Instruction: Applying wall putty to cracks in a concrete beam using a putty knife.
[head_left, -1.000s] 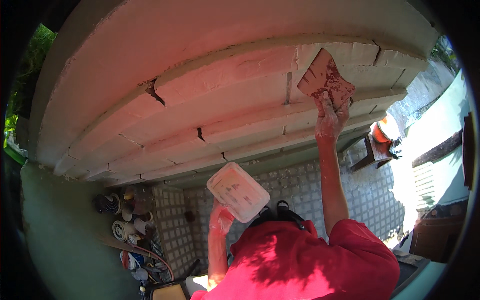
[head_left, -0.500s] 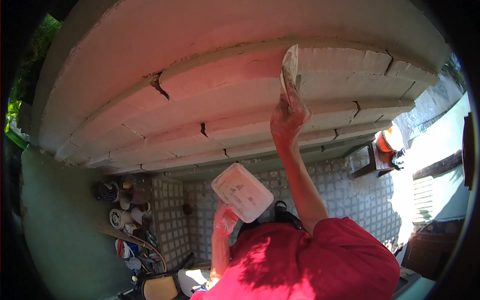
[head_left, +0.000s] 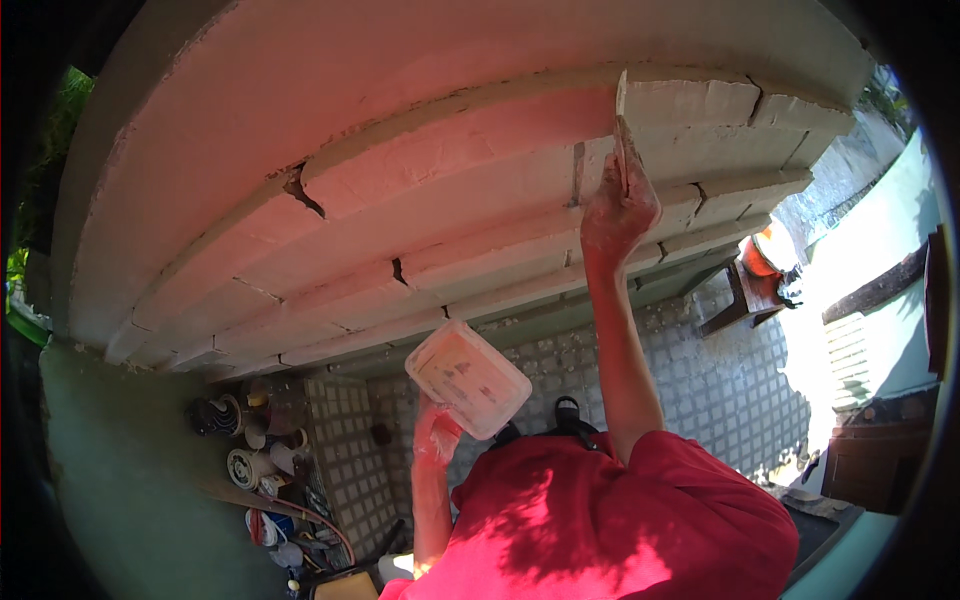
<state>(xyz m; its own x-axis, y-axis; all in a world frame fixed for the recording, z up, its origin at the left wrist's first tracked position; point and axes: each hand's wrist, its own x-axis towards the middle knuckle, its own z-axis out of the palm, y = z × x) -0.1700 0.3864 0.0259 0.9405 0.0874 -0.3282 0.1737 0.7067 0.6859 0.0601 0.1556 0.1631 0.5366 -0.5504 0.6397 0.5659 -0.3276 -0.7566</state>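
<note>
My right hand [head_left: 617, 212] is raised and grips a flat filling knife [head_left: 624, 150], whose blade stands edge-on against a stepped plaster moulding [head_left: 450, 170]. The blade touches the joint where the pinkish part of the top step meets the pale grey part. My left hand [head_left: 437, 440] holds a white rectangular plastic tub [head_left: 468, 378] from below, tilted, well under the moulding. Dark cracks [head_left: 300, 190] cut across the steps further left. My red shirt [head_left: 620, 520] fills the lower middle.
Below lies a grey tiled floor [head_left: 720, 380]. Several tins, buckets and rolls [head_left: 245, 440] stand by a green wall [head_left: 110, 480] at the left. An orange object [head_left: 765, 250] and a dark wooden bench [head_left: 735, 300] are at the right.
My right hand has moved left along the top step, and the blade has turned from flat-on to edge-on. The tub in my left hand has barely moved.
</note>
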